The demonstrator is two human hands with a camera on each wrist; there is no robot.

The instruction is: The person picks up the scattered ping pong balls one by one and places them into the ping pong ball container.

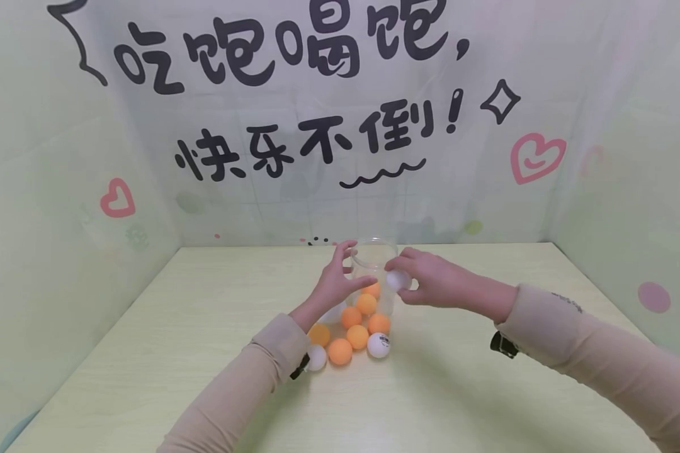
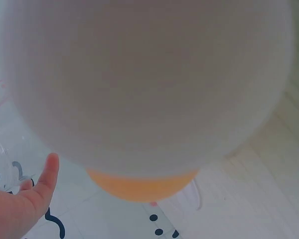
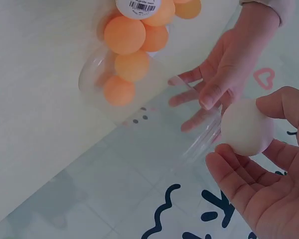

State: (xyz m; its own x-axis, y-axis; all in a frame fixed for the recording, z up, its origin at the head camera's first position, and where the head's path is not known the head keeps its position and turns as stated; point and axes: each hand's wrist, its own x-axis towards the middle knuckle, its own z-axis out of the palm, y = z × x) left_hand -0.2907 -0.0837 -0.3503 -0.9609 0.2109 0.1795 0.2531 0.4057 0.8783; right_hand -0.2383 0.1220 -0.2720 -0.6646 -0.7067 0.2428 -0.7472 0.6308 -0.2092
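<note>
In the head view a tall clear plastic cup [image 1: 369, 267] stands mid-table. My left hand [image 1: 335, 280] grips it from the left, thumb across the near side and fingers behind. On the other side, my right hand [image 1: 444, 281] pinches a white ping-pong ball [image 1: 398, 280] between thumb and fingertips, close beside the cup's rim. The right wrist view shows this white ball [image 3: 246, 127] too. Two orange balls [image 3: 119, 90] show through the cup's wall there. A large blurred white ball [image 2: 149, 89] covers most of the left wrist view, hiding much behind it.
Several loose orange balls [image 1: 340, 352] cluster on the table [image 1: 470, 390] in front of the cup. Among them lie a printed white ball [image 1: 379, 345] and another white ball [image 1: 317, 357] by the left sleeve. A lettered curtain [image 1: 294, 207] hangs behind the table's far edge.
</note>
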